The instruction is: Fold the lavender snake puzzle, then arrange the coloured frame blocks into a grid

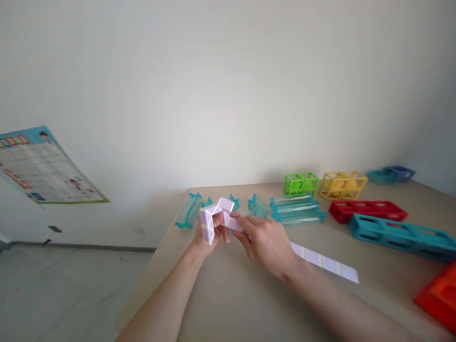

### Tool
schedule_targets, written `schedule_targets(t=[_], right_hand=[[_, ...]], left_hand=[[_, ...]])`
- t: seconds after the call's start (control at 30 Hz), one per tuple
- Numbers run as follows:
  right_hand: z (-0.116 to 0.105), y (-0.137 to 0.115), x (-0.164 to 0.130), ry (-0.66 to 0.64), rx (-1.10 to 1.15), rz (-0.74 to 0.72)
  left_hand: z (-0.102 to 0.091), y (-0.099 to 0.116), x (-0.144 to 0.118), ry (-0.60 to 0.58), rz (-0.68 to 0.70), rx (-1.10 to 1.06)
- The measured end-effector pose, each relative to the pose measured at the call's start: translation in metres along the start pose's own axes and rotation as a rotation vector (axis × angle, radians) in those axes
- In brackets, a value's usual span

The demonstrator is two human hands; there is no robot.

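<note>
A pale lilac twist-puzzle chain of wedge segments [216,214] is held over the tan table [235,289]. My left hand [210,237] grips its bent, folded end. My right hand [265,242] pinches the adjoining segment just to the right. The straight rest of the chain [326,261] lies flat on the table, running right from behind my right wrist.
Clear teal curved and straight track pieces [295,211] lie behind the hands. Green [301,183], yellow [342,184], red [366,210], teal [402,235] and orange [440,294] open-frame blocks stand at the right. The table's left edge drops to the floor; a poster [42,166] hangs on the wall.
</note>
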State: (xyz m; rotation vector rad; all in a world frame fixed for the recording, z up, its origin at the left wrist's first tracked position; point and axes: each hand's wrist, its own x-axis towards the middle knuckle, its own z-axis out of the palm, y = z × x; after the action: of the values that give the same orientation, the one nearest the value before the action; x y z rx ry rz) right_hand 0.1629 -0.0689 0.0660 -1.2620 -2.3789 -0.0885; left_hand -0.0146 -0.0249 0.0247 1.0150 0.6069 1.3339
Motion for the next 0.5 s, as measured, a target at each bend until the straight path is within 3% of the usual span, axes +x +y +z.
schedule_targets(t=[0.2,0.5], right_hand=[[-0.0011,-0.0036,0.0013,-0.016,-0.015,0.015],[-0.0009,-0.0027,0.0006,0.015,-0.007,-0.011]], left_hand=[[0.0047,0.0014,0.0001,0.091,-0.013,0.012],[0.0029,0.0091,-0.0019,-0.022,-0.045,0.025]])
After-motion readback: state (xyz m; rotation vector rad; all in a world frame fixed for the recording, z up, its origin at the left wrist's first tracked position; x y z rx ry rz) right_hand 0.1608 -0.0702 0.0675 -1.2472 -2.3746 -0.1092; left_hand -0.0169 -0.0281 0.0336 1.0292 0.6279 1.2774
